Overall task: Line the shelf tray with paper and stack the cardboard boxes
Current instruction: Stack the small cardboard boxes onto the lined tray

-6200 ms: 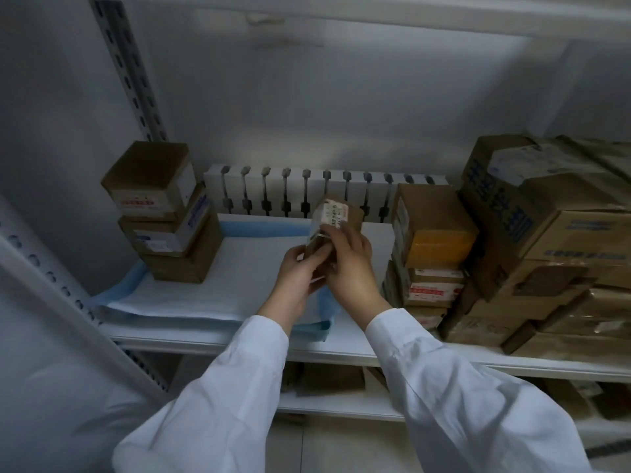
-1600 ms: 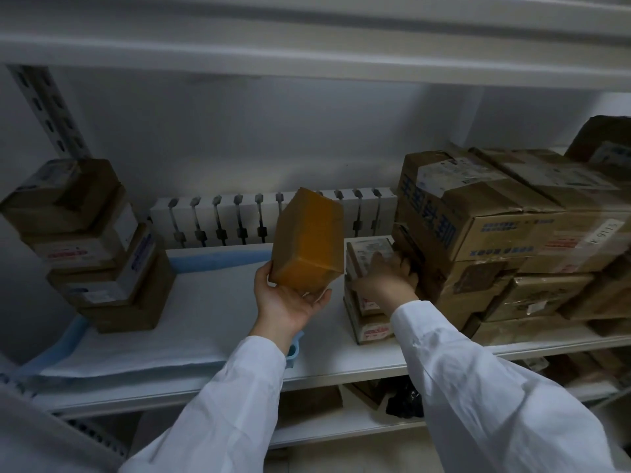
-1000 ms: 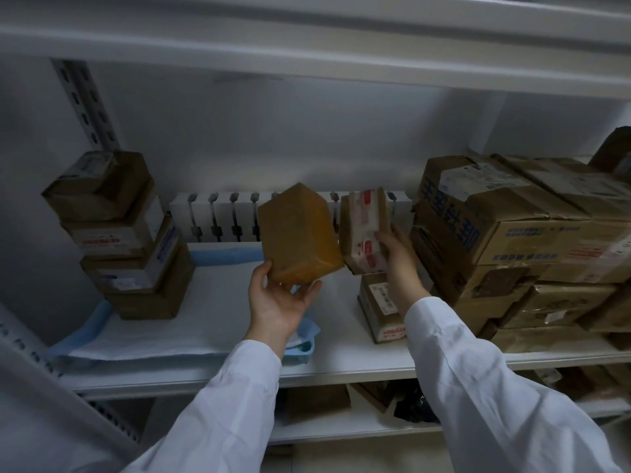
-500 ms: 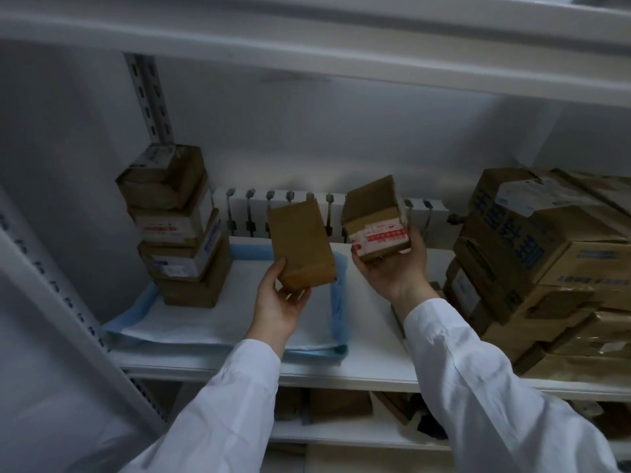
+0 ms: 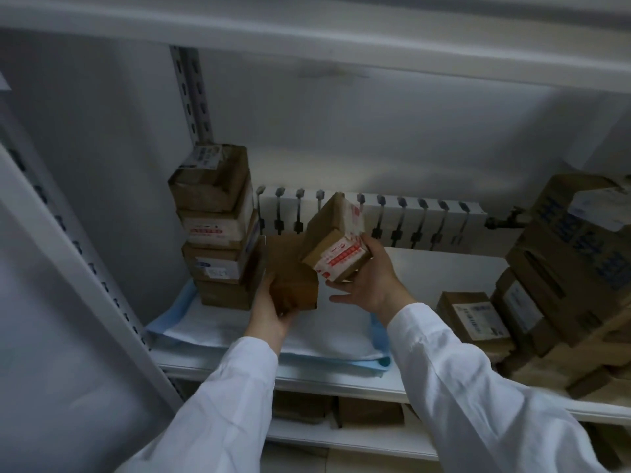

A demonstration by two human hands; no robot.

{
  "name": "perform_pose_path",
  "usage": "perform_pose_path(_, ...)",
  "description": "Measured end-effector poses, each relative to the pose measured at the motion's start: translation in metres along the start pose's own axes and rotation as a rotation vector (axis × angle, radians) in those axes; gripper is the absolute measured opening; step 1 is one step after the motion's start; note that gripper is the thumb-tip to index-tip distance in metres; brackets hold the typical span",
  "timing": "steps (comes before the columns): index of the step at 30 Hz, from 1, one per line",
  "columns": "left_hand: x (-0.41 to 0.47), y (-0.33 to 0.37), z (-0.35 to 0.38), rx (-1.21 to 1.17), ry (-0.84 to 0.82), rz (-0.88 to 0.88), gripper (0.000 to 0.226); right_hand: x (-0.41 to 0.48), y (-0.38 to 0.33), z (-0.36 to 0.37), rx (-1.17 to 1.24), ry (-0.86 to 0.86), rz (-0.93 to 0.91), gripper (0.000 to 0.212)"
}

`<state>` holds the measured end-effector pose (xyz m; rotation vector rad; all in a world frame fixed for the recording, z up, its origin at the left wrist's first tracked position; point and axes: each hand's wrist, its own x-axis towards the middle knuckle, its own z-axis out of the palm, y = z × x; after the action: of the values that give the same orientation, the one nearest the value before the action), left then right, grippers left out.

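Note:
My left hand (image 5: 269,314) grips a plain brown cardboard box (image 5: 290,274) low over the white paper (image 5: 327,332) that lines the shelf, right beside a stack of several small cardboard boxes (image 5: 218,230) at the left end. My right hand (image 5: 372,281) holds a smaller box with a red-and-white label (image 5: 336,247), tilted, just above and to the right of the plain one. The paper has a blue edge (image 5: 379,331) turned up at its right side.
A white radiator (image 5: 409,216) runs along the back wall. Large cardboard cartons (image 5: 573,268) are piled at the right, with a small labelled box (image 5: 474,314) lying in front of them. A perforated upright post (image 5: 193,93) stands behind the stack. A lower shelf (image 5: 341,435) holds more boxes.
Both hands have carried their boxes leftward. The plain box is now lower, next to the stack. The labelled box has tilted and sits close above it.

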<state>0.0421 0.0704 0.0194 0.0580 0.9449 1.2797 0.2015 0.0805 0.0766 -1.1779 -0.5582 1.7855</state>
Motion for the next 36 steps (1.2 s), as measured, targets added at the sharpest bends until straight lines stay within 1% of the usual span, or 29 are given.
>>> perform_pose_path(2,0.009,0.008,-0.004,0.008,0.019,-0.01,0.049,0.004,0.004,0.009,-0.015,-0.006,0.003,0.06)
perform_pose_path(5,0.019,0.016,-0.008,0.028,0.014,-0.038,0.052,0.007,0.008,0.023,0.056,-0.01,-0.009,0.051)
perform_pose_path(7,0.021,0.019,-0.009,0.076,0.057,-0.042,0.056,0.009,0.01,0.029,0.059,-0.003,-0.025,0.048)
perform_pose_path(11,0.024,0.024,-0.011,0.056,0.089,-0.056,0.058,0.013,0.012,0.038,0.042,0.002,-0.039,0.047)
perform_pose_path(14,0.032,0.025,-0.015,0.047,0.02,-0.071,0.054,0.014,0.014,0.045,0.025,0.013,-0.042,0.047)
perform_pose_path(15,0.032,0.027,-0.015,0.061,0.023,-0.073,0.052,0.014,0.014,0.048,0.008,0.015,-0.043,0.047)
perform_pose_path(17,0.035,0.031,-0.018,0.065,0.072,-0.059,0.047,0.016,0.017,0.053,-0.034,0.028,-0.043,0.046)
perform_pose_path(19,0.032,0.035,-0.017,0.027,0.096,-0.052,0.048,0.017,0.02,0.056,-0.101,0.046,-0.032,0.048)
perform_pose_path(20,0.03,0.036,-0.017,0.051,0.091,-0.039,0.047,0.018,0.022,0.057,-0.157,0.059,-0.023,0.051)
perform_pose_path(22,0.025,0.037,-0.015,0.191,0.074,0.005,0.045,0.02,0.025,0.061,-0.283,0.095,-0.014,0.054)
perform_pose_path(23,0.027,0.036,-0.019,0.251,0.036,0.001,0.043,0.019,0.026,0.065,-0.325,0.11,-0.017,0.053)
perform_pose_path(25,0.022,0.037,-0.015,0.339,-0.025,-0.062,0.046,0.017,0.026,0.072,-0.331,0.112,-0.034,0.047)
perform_pose_path(27,0.023,0.041,-0.017,0.231,-0.069,-0.105,0.047,0.015,0.027,0.083,-0.296,0.079,-0.061,0.043)
perform_pose_path(29,0.024,0.044,-0.015,0.137,-0.114,-0.16,0.05,0.013,0.028,0.092,-0.294,0.052,-0.085,0.043)
perform_pose_path(30,0.028,0.044,-0.015,0.005,-0.079,-0.228,0.055,0.013,0.029,0.095,-0.308,0.048,-0.091,0.044)
perform_pose_path(31,0.029,0.045,-0.017,-0.119,-0.012,-0.219,0.062,0.012,0.03,0.098,-0.33,0.05,-0.096,0.046)
perform_pose_path(32,0.028,0.048,-0.016,-0.114,-0.035,-0.209,0.065,0.01,0.029,0.099,-0.357,0.051,-0.101,0.047)
perform_pose_path(33,0.026,0.049,-0.017,-0.105,-0.085,-0.207,0.059,0.009,0.029,0.101,-0.388,0.053,-0.107,0.049)
perform_pose_path(34,0.023,0.05,-0.015,-0.032,-0.189,-0.195,0.05,0.006,0.027,0.101,-0.425,0.054,-0.108,0.051)
perform_pose_path(35,0.019,0.051,-0.015,-0.045,-0.209,-0.177,0.044,0.005,0.026,0.101,-0.466,0.055,-0.102,0.053)
perform_pose_path(36,0.018,0.052,-0.012,-0.13,-0.207,-0.19,0.044,0.004,0.026,0.1,-0.505,0.06,-0.094,0.055)
